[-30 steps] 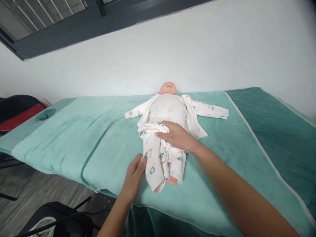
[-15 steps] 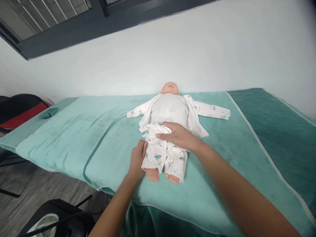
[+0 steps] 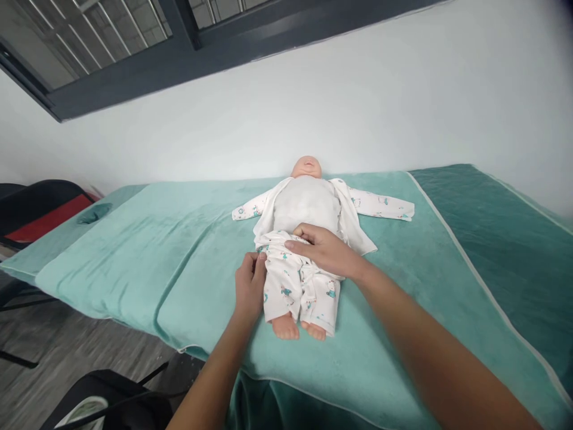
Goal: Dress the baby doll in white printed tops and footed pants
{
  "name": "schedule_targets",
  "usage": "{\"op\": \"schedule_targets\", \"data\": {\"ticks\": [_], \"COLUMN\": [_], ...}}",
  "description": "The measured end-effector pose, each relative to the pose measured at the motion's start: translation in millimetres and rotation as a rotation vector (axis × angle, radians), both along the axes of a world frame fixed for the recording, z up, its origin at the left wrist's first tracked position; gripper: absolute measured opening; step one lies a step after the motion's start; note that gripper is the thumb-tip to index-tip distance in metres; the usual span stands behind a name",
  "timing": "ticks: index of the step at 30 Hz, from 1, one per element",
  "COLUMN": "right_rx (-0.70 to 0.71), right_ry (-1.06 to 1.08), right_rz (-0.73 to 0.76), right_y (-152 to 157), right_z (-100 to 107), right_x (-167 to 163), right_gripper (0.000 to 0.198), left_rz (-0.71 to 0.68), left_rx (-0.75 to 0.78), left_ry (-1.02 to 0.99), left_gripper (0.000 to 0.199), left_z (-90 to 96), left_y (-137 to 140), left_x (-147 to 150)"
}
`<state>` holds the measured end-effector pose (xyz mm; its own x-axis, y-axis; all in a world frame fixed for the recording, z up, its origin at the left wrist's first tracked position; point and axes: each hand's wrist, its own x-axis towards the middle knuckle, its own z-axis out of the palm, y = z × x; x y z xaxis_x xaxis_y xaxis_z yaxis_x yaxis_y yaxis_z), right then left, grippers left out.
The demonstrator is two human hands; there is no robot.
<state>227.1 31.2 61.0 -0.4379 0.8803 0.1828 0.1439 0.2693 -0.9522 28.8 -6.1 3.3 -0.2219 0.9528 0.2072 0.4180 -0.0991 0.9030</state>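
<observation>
a pale wall [image 3: 340,101] fills the top of the frame, with a dark window frame [image 3: 129,74] at upper left. below it a bed [image 3: 107,263] with a green cover runs across the picture; a black-and-red chair [image 3: 49,212] stands at its left end. just right of centre a doll [image 3: 307,203] lies on its back, head toward the wall, a white printed jacket [image 3: 385,206] spread open with both sleeves out. the printed trousers [image 3: 284,289] are on its legs, bare feet [image 3: 285,327] showing below the cuffs. the left hand [image 3: 250,283] has its grip pinched on the trousers' left edge; the right hand [image 3: 326,249] has its grip clamped on the front waistband.
</observation>
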Motion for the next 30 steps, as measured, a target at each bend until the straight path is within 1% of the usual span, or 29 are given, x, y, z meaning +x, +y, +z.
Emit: {"op": "schedule_targets", "data": {"ticks": [3, 5, 7, 10, 12, 15, 18, 20, 21, 22, 24, 26, 27, 28, 29, 30], "right_rx": [-0.027, -0.025, -0.019, -0.006, 0.006, 0.039, 0.061, 0.065, 0.077, 0.105, 0.218, 0.356, 0.395, 0.394, 0.353, 0.282], "right_ry": [0.043, 0.070, 0.108, 0.147, 0.145, 0.142, 0.195, 0.210, 0.200, 0.172, 0.062, -0.093, -0.165, -0.216, -0.240, -0.250], "right_rz": [-0.008, -0.053, -0.125, -0.232, -0.269, -0.262, -0.298, -0.410, -0.498, -0.600, -0.803, -0.947, -0.987, -1.012, -1.026, -1.031], "right_y": [2.1, 4.4, 6.7, 8.1, 7.2, 6.2, 10.5, 17.3, 21.7, 26.4, 36.1, 44.9, 48.7, 51.9, 54.7, 57.0], "right_z": [1.7, 2.6, 2.6, 1.1, -0.6, -4.8, -12.1, -19.3, -23.7, -28.4, -38.3, -47.4, -51.3, -54.4, -56.9, -58.6], "right_x": [9.4, 15.9, 21.0, 25.9, 28.4, 32.6, 36.6, 38.8, 40.0, 41.6, 47.1, 56.4, 62.5, 69.1, 75.9, 82.4], "right_gripper": [0.032, 0.029, 0.027, 0.026, 0.023, 0.018, 0.017, 0.016, 0.015, 0.014, 0.012, 0.012, 0.014, 0.017, 0.021, 0.023], "left_rz": [0.110, 0.171, 0.200, 0.220, 0.186, 0.062, -0.045, -0.090, -0.118, -0.145, -0.158, -0.088, -0.031, 0.032, 0.096, 0.155], "left_rx": [0.085, 0.159, 0.193, 0.176, 0.130, 0.028, -0.013, -0.017, -0.023, -0.027, -0.014, 0.038, 0.072, 0.107, 0.136, 0.151], "left_ry": [-0.020, 0.002, 0.020, -0.001, -0.009, 0.012, 0.033, 0.035, 0.039, 0.044, 0.034, -0.069, -0.152, -0.243, -0.329, -0.395], "left_gripper": [0.025, 0.022, 0.022, 0.025, 0.026, 0.028, 0.033, 0.035, 0.035, 0.035, 0.031, 0.029, 0.029, 0.029, 0.029, 0.029], "left_z": [-1.6, -2.0, -2.3, -3.4, -4.5, -5.6, -5.2, -4.2, -3.8, -3.5, -3.5, -3.9, -4.0, -4.0, -3.7, -3.4], "left_y": [7.9, 18.9, 35.6, 69.9, 95.6, 131.0, 156.7, 167.5, 171.2, 174.1, 178.0, 180.5, 181.6, 182.4, 183.1, 183.5], "left_x": [0.1, -0.9, -3.4, -9.7, -14.4, -19.7, -22.3, -23.8, -24.9, -26.2, -30.3, -35.9, -39.1, -42.6, -46.0, -49.3]}}
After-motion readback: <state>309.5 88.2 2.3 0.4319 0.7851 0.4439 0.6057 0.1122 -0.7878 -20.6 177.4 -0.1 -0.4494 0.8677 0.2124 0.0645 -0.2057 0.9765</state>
